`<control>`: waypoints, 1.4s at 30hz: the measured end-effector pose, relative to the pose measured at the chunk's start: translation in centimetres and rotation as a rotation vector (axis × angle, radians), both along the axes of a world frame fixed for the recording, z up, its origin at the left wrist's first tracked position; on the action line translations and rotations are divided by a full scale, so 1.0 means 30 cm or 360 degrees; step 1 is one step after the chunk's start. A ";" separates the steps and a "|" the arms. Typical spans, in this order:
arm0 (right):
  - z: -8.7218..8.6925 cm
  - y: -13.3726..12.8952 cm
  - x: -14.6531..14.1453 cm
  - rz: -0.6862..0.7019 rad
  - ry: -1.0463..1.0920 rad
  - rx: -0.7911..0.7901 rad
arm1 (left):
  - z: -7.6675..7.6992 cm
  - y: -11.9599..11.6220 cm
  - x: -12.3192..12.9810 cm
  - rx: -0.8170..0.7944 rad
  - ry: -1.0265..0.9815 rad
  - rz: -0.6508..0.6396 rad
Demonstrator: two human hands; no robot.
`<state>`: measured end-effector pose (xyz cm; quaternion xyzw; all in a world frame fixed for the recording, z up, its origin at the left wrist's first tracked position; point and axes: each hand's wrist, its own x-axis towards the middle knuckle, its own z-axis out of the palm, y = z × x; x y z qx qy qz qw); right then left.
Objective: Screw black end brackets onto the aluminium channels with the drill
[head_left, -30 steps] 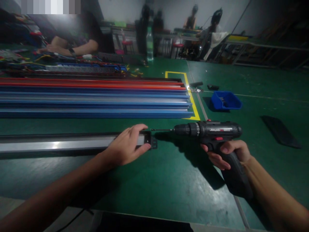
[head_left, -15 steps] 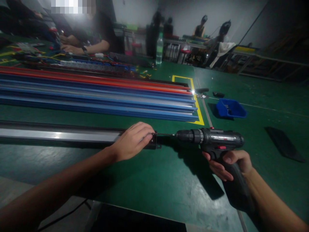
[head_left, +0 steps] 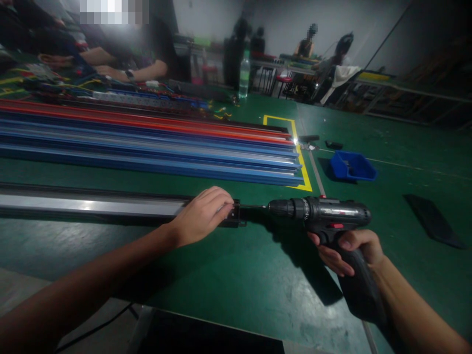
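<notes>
A: Where is the left hand point(head_left: 202, 216)?
B: Mid-frame, laid over the right end of the black rail point(head_left: 92, 204), its fingers together. I can't tell whether they clamp or pinch anything underneath.
A: And the right hand point(head_left: 370, 248)?
B: Right of centre, fingers wrapped round the grip of the power drill point(head_left: 324, 211). Its bit point(head_left: 252, 206) points left and reaches the rail's end; whether it is seated there, I can't tell.
A: How does the rail lie?
B: Along the middle left, running off the left edge of the frame. A strip of bare green table point(head_left: 224, 285) separates it from the blue profiles point(head_left: 221, 162) above.
A: Is there room around the drill?
B: Below the bit, open tabletop runs down to the table's front edge at bottom centre. Above the drill, the yellow tape point(head_left: 305, 182) is near.
A: What about the right side?
B: The blue tray point(head_left: 363, 173) sits above the drill, and a flat black piece point(head_left: 433, 221) lies farther right, apart from it.
</notes>
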<state>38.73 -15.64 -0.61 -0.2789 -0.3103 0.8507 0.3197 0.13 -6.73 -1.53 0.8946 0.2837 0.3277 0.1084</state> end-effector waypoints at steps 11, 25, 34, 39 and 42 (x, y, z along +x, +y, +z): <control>-0.006 -0.005 -0.009 0.0014 0.0020 -0.0025 | -0.008 -0.002 -0.003 -0.0030 0.0096 0.0033; -0.003 0.017 0.026 0.0021 0.0198 0.0085 | 0.005 0.002 -0.014 -0.0224 0.0093 0.0143; -0.004 0.077 0.091 -0.0105 0.0174 0.0097 | 0.003 -0.015 -0.003 -0.0026 0.0621 0.0110; -0.021 0.090 0.095 -0.0161 0.0092 0.0051 | -0.005 -0.012 0.004 0.0059 0.0697 0.0099; -0.020 0.087 0.095 -0.0145 0.0089 0.0005 | 0.002 -0.013 0.012 0.0045 0.0676 0.0121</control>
